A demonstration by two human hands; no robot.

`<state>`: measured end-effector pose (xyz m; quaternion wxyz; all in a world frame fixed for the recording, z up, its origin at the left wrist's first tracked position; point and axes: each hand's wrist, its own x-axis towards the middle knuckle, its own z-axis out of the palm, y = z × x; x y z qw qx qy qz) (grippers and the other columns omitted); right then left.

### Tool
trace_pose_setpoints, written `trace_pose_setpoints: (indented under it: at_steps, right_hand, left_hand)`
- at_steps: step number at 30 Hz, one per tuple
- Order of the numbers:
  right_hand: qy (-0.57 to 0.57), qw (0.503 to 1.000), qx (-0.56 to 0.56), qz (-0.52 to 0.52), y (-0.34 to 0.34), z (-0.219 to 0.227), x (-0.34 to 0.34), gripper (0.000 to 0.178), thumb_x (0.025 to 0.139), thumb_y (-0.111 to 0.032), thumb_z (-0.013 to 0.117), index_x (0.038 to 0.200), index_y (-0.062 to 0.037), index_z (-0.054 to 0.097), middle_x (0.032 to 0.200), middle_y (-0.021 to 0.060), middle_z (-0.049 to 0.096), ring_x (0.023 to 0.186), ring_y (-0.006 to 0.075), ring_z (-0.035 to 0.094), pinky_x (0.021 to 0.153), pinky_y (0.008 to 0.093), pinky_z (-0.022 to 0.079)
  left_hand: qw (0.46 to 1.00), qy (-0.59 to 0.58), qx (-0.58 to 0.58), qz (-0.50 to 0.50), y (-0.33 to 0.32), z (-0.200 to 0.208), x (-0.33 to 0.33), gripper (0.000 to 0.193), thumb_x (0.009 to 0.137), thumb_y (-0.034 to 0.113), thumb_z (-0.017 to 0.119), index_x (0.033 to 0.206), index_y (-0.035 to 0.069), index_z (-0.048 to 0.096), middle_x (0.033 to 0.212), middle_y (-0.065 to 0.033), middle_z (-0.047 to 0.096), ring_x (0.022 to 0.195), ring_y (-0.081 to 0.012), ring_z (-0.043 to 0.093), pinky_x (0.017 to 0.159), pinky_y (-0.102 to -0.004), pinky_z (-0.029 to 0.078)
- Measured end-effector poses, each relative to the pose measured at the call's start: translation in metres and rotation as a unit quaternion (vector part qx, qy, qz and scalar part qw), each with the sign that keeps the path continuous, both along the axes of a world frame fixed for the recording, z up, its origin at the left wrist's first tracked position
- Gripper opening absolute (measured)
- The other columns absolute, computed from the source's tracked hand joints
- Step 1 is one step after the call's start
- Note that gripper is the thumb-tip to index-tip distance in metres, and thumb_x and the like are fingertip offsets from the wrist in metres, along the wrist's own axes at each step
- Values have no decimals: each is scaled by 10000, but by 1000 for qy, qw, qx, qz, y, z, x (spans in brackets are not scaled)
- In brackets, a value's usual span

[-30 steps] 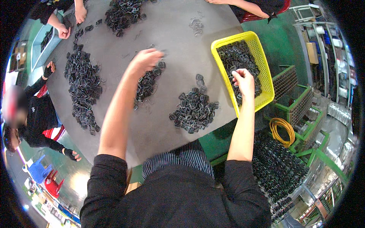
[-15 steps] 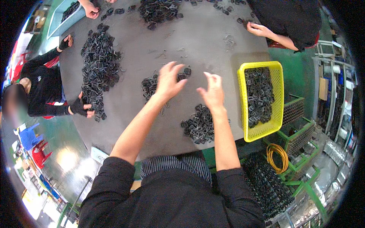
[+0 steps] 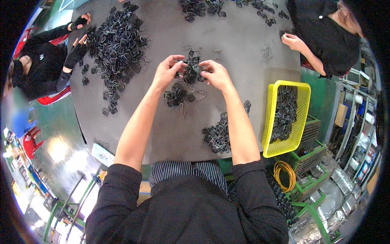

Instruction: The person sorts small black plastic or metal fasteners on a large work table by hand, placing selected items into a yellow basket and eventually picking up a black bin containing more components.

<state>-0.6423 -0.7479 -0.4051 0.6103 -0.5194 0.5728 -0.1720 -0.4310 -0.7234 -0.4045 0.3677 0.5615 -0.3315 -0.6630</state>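
Observation:
My left hand (image 3: 167, 73) and my right hand (image 3: 217, 75) face each other over the grey table (image 3: 170, 134). Their curled fingers press in from both sides on a clump of small black buckle-like pieces (image 3: 191, 70). The fingertips are partly hidden among the pieces. Just nearer to me lies another small heap of black pieces (image 3: 176, 95), with thin bent wires beside it. Partly behind my right forearm is a further pile of the black pieces (image 3: 217, 134).
A yellow basket (image 3: 267, 122) holding black pieces stands at the table's right edge. To the left spreads a large black heap (image 3: 118, 49), with a co-worker's gloved hand (image 3: 76, 53) beside it. Another person's hand (image 3: 293, 42) is at the far right. A coiled orange hose (image 3: 284, 177) hangs below.
My hands were spread above the table; they have come together around the clump of black pieces. The view has shifted. The left co-worker's gloved hand has moved farther up along the large heap.

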Motion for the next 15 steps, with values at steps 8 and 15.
trace_pose_setpoints:
  at_steps: [8, 15]
  right_hand:
    - [-118, 987, -3, -106, -7, 1, -42, 199, 820, -99, 637, 1016, -60, 643, 890, 69, 663, 590, 133, 636, 464, 248, 494]
    - [-9, 989, 17, -147, -6, 5, -54, 251, 808, -221, 686, 990, -59, 623, 849, 17, 678, 724, 97, 637, 597, 225, 468]
  left_hand:
    - [993, -106, -18, -44, -10, -13, 44, 281, 936, 206, 523, 1165, 51, 575, 898, -57, 682, 787, -117, 631, 720, -238, 487]
    - [815, -473, -300, -148, -7, -40, -20, 362, 783, 242, 676, 1122, 142, 597, 1112, -117, 536, 1058, -294, 497, 894, -386, 445]
